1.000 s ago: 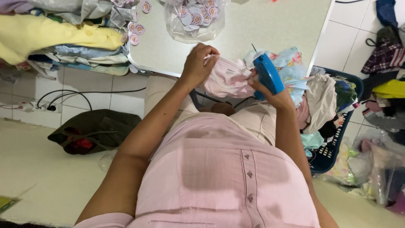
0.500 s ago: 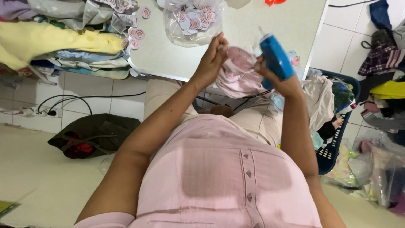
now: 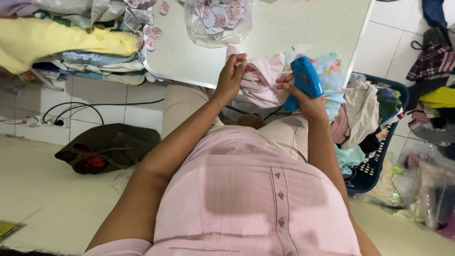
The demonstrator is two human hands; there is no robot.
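My left hand [image 3: 232, 76] pinches a small pink garment [image 3: 260, 80] at the front edge of a pale table [image 3: 303, 28]. My right hand [image 3: 303, 97] grips a blue tagging gun [image 3: 306, 77], whose tip points at the pink cloth. The two hands are close together over my lap. A light blue patterned cloth [image 3: 327, 66] lies just behind the gun.
A clear bag of round tags [image 3: 218, 19] sits on the table, with loose tags [image 3: 154, 35] beside it. Folded clothes, a yellow one [image 3: 61, 40] on top, are stacked at left. A dark basket of clothes [image 3: 374, 123] stands at right. On the floor lie a dark bag [image 3: 109, 147] and cables [image 3: 71, 111].
Both hands have come down from a raised position to the table edge. The tagging gun has tilted down towards the pink garment.
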